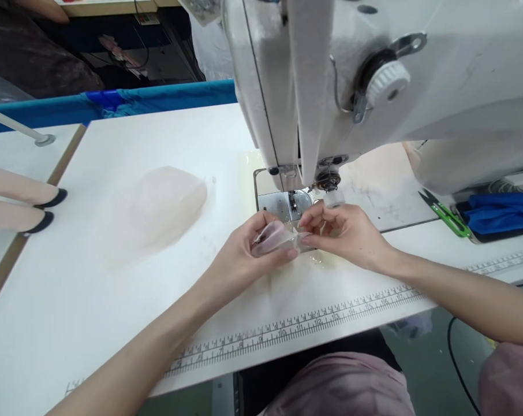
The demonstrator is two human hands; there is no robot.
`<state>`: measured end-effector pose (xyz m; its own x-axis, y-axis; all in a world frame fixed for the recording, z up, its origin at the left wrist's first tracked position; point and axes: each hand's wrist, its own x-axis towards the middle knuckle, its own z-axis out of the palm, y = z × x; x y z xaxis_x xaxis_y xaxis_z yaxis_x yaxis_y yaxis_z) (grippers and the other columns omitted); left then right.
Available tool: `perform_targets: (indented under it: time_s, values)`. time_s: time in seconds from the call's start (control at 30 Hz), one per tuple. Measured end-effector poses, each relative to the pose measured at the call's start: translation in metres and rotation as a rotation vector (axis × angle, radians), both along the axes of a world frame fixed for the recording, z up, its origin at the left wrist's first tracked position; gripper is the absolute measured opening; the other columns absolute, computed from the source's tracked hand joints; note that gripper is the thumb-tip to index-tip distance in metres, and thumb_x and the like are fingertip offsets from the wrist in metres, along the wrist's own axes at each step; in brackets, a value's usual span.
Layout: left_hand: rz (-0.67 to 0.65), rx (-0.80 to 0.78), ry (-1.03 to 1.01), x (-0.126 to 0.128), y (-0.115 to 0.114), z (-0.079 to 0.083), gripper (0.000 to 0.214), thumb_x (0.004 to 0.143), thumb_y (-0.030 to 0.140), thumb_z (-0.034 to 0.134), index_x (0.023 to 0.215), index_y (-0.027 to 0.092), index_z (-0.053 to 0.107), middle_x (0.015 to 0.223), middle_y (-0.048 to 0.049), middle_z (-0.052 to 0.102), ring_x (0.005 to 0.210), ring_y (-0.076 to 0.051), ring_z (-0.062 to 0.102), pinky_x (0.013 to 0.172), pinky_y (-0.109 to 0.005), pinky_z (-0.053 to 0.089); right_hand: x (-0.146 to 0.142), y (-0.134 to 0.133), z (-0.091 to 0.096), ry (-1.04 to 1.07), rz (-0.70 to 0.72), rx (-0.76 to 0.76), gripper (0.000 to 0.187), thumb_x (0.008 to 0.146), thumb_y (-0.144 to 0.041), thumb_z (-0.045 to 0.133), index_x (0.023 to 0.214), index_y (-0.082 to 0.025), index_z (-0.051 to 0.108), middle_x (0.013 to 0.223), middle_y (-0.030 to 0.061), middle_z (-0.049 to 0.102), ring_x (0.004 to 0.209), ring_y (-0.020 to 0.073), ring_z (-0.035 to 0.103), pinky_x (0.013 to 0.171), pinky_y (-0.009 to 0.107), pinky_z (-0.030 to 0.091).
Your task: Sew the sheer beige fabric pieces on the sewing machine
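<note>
Between my two hands is a small piece of sheer, pale pinkish-white fabric (273, 238), bunched and folded. My left hand (257, 245) grips its left side, thumb along the near edge and fingers behind. At its right end, my right hand (342, 234) pinches the cloth between thumb and fingertips, the other fingers curled. Both hands are just in front of the needle and presser foot (292, 199) of a white sewing machine (265, 86). The metal needle plate (272, 202) lies right behind the fabric, which is held in front of the foot.
A sheer beige fabric piece (166, 208) lies flat on the white table (227, 323) to the left. Green thread snips (452, 219) rest at the right beside a tray with blue cloth (504, 211). Two beige padded forms (19, 199) project from the left. A printed ruler (283, 332) follows the front edge.
</note>
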<state>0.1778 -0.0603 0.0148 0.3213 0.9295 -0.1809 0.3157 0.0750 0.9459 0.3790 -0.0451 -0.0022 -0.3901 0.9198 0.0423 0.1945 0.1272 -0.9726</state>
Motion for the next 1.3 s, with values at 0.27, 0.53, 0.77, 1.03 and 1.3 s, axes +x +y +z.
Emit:
perform_targets:
  time_s: [0.27, 0.53, 0.77, 1.03, 1.3]
  values:
    - [0.053, 0.505, 0.223, 0.0, -0.005, -0.016, 0.007, 0.082, 0.026, 0.065, 0.088, 0.023, 0.066, 0.051, 0.008, 0.051, 0.045, -0.007, 0.044, 0.045, -0.02, 0.034, -0.004, -0.006, -0.002, 0.124, 0.015, -0.06, 0.009, 0.078, -0.014, 0.068, 0.086, -0.017, 0.066, 0.081, -0.0007, 0.069, 0.067, 0.0111, 0.069, 0.065, 0.024, 0.061]
    - [0.07, 0.673, 0.331, -0.002, -0.007, -0.015, 0.013, 0.086, 0.028, 0.062, 0.096, 0.021, 0.058, 0.047, 0.0117, 0.041, 0.04, -0.006, 0.035, 0.042, -0.018, 0.031, -0.004, -0.006, -0.006, 0.029, -0.025, 0.165, 0.013, 0.076, -0.005, 0.065, 0.078, -0.018, 0.068, 0.076, -0.0023, 0.069, 0.068, 0.0089, 0.066, 0.064, 0.019, 0.058]
    - [0.025, 0.792, 0.327, -0.003, -0.006, -0.018, 0.007, 0.087, 0.028, 0.062, 0.086, 0.022, 0.064, 0.056, 0.0067, 0.057, 0.046, -0.006, 0.048, 0.044, -0.018, 0.036, -0.004, -0.008, -0.004, -0.015, 0.012, 0.252, 0.011, 0.081, -0.014, 0.066, 0.09, -0.019, 0.065, 0.082, -0.0023, 0.07, 0.073, 0.0085, 0.068, 0.067, 0.017, 0.059]
    - [0.006, 0.773, 0.326, -0.003, -0.007, -0.018, 0.004, 0.087, 0.023, 0.061, 0.087, 0.02, 0.064, 0.066, 0.0041, 0.069, 0.051, -0.008, 0.06, 0.048, -0.019, 0.043, -0.005, -0.01, -0.005, -0.041, 0.02, 0.379, 0.016, 0.083, -0.015, 0.064, 0.098, -0.021, 0.063, 0.085, -0.0026, 0.072, 0.077, 0.0098, 0.07, 0.071, 0.018, 0.06]
    - [0.017, 0.789, 0.357, -0.002, -0.007, -0.018, 0.007, 0.088, 0.023, 0.059, 0.083, 0.02, 0.063, 0.061, 0.0052, 0.067, 0.048, -0.007, 0.057, 0.046, -0.019, 0.041, -0.005, -0.01, -0.007, -0.05, 0.036, 0.372, 0.015, 0.085, -0.018, 0.062, 0.1, -0.023, 0.062, 0.085, -0.0032, 0.072, 0.078, 0.0108, 0.071, 0.072, 0.021, 0.061]
